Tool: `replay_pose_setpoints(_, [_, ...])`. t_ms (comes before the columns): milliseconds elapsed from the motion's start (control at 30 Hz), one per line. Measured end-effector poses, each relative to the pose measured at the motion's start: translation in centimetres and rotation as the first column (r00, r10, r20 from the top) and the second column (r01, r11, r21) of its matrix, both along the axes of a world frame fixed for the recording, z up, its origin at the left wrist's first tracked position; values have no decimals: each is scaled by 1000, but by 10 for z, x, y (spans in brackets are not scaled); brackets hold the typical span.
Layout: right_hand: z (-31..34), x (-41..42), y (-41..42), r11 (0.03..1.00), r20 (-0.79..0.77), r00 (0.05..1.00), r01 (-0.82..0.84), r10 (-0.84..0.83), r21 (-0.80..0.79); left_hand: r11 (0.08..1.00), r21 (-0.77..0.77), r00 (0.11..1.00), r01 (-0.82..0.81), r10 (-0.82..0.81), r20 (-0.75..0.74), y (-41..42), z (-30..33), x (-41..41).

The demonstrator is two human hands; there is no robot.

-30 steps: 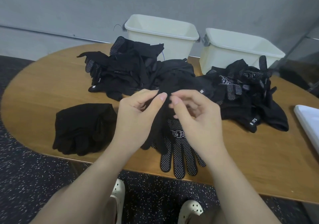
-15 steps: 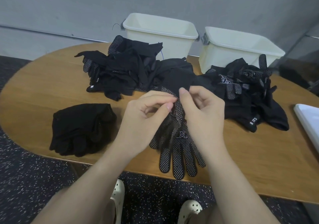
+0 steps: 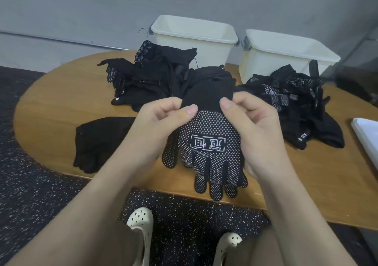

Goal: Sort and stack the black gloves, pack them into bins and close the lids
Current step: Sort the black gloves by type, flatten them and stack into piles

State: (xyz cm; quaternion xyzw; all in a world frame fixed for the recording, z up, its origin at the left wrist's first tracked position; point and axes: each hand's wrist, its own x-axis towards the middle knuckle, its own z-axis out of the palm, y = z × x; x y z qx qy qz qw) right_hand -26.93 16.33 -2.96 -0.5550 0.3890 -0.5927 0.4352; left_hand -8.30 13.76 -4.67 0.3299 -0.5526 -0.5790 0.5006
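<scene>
A black glove [image 3: 210,147] with white grip dots and a white logo hangs spread out, dotted palm toward me, fingers pointing down over the table's front edge. My left hand [image 3: 161,126] pinches its cuff on the left and my right hand [image 3: 255,130] pinches the cuff on the right. A neat stack of black gloves [image 3: 100,143] lies at the left. A loose heap of gloves [image 3: 159,77] sits behind, and another heap [image 3: 296,102] lies to the right. Two cream bins, one [image 3: 194,34] left and one [image 3: 286,54] right, stand open at the back.
The oval wooden table [image 3: 61,93] sits against a grey wall. A white lid [image 3: 368,138] pokes in at the right edge. Below the table's front edge are my white clogs on a dark speckled floor.
Both hands have drawn apart along the cuff, spreading the glove flat so its dotted palm and logo face me. The glove has also come nearer to me.
</scene>
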Motion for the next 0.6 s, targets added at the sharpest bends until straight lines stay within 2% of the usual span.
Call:
replay_pose_setpoints(100, [-1,-1,15,997,61,996,-67,64,37,999,-9,998,36,-37,-46,13,5,9])
replay_pose_setpoints(233, [-10,-2,29,988,121,989,-97,83,117,999,30,1000,19,-18,-6,27,7,5])
replay_pose_setpoints(333, [-25,-8,21,980,-14,1000,4,-1,197,996,84,997,-27,20,79,22,1,-1])
replay_pose_setpoints(433, [-38,-15,6,972,-230,969,139,-93,191,993,44,946,-107,88,311,6,-17,-6])
replay_pose_setpoints(500, [-44,-17,-6,973,-334,936,167,-106,161,987,9,894,-158,139,426,-5,-27,-8])
replay_pose_setpoints(600, [-52,-18,-28,972,-426,895,203,-136,117,973,-22,856,-230,213,472,-17,-33,-11])
